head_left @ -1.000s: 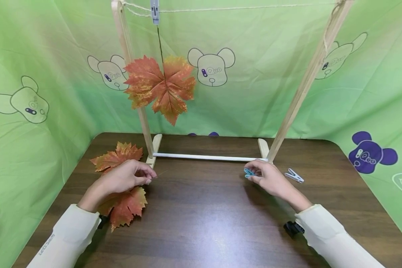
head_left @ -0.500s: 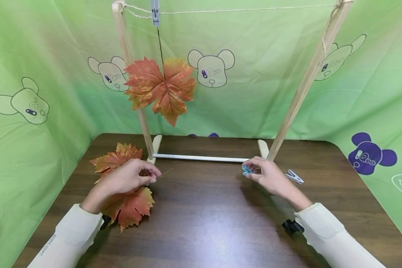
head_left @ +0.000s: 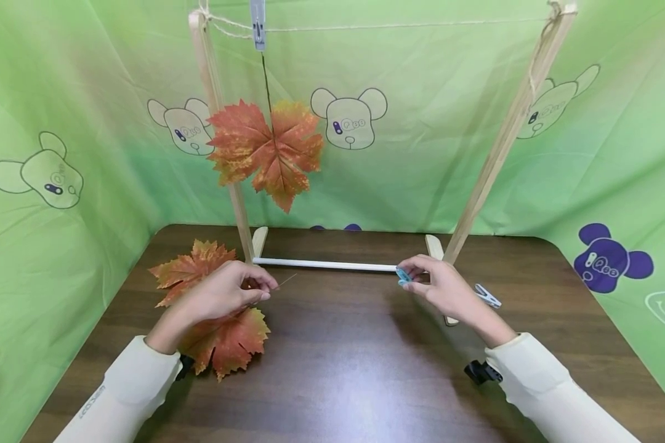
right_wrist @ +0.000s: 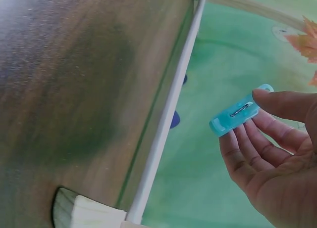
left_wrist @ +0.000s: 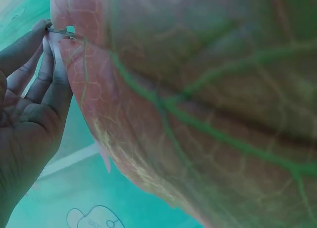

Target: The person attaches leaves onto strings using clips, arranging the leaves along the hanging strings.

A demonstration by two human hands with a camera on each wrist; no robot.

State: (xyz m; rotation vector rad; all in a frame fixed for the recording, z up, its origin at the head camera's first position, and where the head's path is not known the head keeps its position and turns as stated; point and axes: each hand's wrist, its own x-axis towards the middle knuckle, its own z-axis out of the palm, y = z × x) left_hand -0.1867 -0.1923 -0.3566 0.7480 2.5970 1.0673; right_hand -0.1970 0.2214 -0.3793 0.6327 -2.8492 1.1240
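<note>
My left hand [head_left: 229, 292] pinches the thin stem of an orange-red artificial maple leaf [head_left: 229, 341], whose blade hangs below the wrist. In the left wrist view that leaf [left_wrist: 198, 119] fills most of the picture. Between thumb and fingers, my right hand [head_left: 443, 292] holds a light-blue clothespin [head_left: 403, 275]. The right wrist view shows this clothespin [right_wrist: 235, 113] closely, with its metal spring. A second leaf [head_left: 191, 271] lies on the table behind the left hand. Another leaf [head_left: 271, 147] hangs by its stem from a grey clothespin [head_left: 258, 27] on the string.
A wooden frame with a left post [head_left: 205, 67] and a right post [head_left: 493, 154] carries the string [head_left: 399, 26]. A white rod [head_left: 332, 265] joins its feet. One whitish clothespin [head_left: 487, 296] lies on the brown table [head_left: 332, 369] beside the right wrist. Green cloth surrounds the table.
My left hand has shifted right, bringing the pinched leaf with it. The right hand with the blue clothespin has moved slightly left. The head view has tilted up a little.
</note>
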